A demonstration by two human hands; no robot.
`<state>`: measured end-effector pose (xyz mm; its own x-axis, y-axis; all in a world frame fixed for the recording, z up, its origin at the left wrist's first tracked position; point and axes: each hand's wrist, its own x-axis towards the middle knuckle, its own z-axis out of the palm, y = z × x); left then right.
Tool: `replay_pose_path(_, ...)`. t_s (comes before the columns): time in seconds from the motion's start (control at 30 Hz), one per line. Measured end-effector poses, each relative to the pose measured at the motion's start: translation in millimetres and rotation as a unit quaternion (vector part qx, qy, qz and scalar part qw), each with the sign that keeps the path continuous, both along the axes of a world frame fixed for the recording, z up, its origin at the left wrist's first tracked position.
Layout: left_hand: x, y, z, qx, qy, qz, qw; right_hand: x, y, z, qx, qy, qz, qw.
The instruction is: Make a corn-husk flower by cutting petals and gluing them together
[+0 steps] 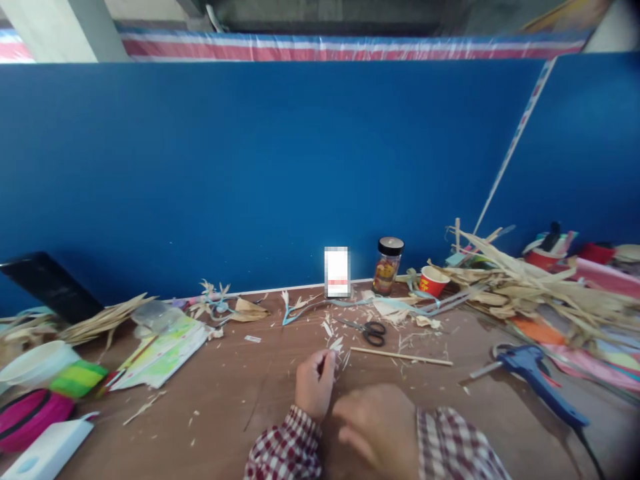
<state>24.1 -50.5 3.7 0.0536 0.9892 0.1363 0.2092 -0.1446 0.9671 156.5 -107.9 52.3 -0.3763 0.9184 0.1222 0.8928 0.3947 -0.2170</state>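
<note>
My left hand (315,385) is closed in a pinch above the brown table. A small pale piece of dried husk (337,344) shows at its fingertips. Beside it on the right, my right hand (376,427) is smeared by motion, and what its fingers do cannot be made out. Just past the hands lies a thin wooden stick (401,357). Black-handled scissors (373,333) rest behind the stick, among pale shavings. Further right, a blue hot glue gun (540,380) lies on its side with its cord running toward the front edge.
A jar with a black lid (388,265) and a red paper cup (434,281) stand near the blue partition (280,167). Dried husks (515,273) heap at the right. At left are a dark phone-like slab (53,287), a green-patterned sheet (163,353) and a pink case (33,417).
</note>
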Motion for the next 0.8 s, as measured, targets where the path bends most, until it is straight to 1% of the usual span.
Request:
replay_pose_path(0.07, -0.8, 1.0, -0.1, -0.007, -0.016, 0.004, 1.000, 15.9, 15.2, 4.9, -0.020, -0.007, -0.003, 1.000)
replay_pose_path(0.17, -3.3, 3.7, -0.6, -0.019, -0.042, 0.025, 0.999, 36.2, 46.1, 8.9, -0.032, -0.024, -0.127, 0.991)
replay_pose_path(0.23, -5.0, 5.7, -0.6, -0.034, -0.074, 0.054, 0.995, 44.7, 63.1, 7.5, -0.026, -0.029, -0.153, 0.987)
replay_pose_path(0.3, -6.0, 7.1, -0.5, -0.051, -0.108, 0.074, 0.990, 48.8, 73.4, 3.4, -0.025, -0.031, -0.168, 0.985)
replay_pose_path(0.37, -6.0, 7.4, -0.3, -0.062, -0.125, 0.073, 0.988, 50.3, 77.7, -1.8, -0.026, -0.029, -0.180, 0.983)
replay_pose_path(0.47, -4.9, 6.7, -0.4, -0.060, -0.118, 0.057, 0.990, 52.1, 78.2, -8.7, -0.023, -0.020, -0.187, 0.982)
replay_pose_path(0.57, -3.9, 6.2, -0.6, -0.056, -0.113, 0.056, 0.990, 56.0, 77.5, -13.8, -0.017, -0.009, -0.199, 0.980)
replay_pose_path(0.8, -3.1, 6.7, -1.3, -0.055, -0.109, 0.056, 0.991, 59.6, 75.9, -18.4, -0.003, 0.005, -0.233, 0.972)
